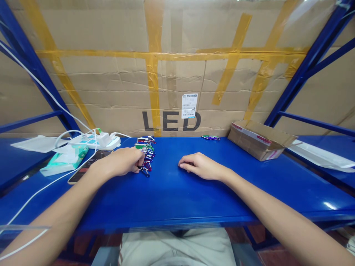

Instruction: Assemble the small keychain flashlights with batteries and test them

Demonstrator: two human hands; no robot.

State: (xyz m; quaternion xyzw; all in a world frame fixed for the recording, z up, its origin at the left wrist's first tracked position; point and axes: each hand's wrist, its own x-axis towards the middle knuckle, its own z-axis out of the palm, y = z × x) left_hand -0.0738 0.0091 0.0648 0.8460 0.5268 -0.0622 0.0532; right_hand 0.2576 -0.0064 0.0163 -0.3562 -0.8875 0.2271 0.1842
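On the blue table (pixel 172 199), left of the middle, lies a column of several small coloured metal pieces with clips (pixel 148 147). My left hand (pixel 129 160) is at the near end of this column, its fingers curled down on the left side of the pieces. Whether it grips one of them is hidden. My right hand (pixel 198 165) rests on the table right of the middle, apart from the pieces, with its fingers loosely bent and nothing visible in them. A few similar pieces (pixel 210 137) lie at the back edge.
An open cardboard box (pixel 249 142) sits at the back right. At the left are a phone (pixel 80 173), a tissue pack (pixel 65 159), a power strip (pixel 91 139) and white cables. Blue posts and a large carton bound the table.
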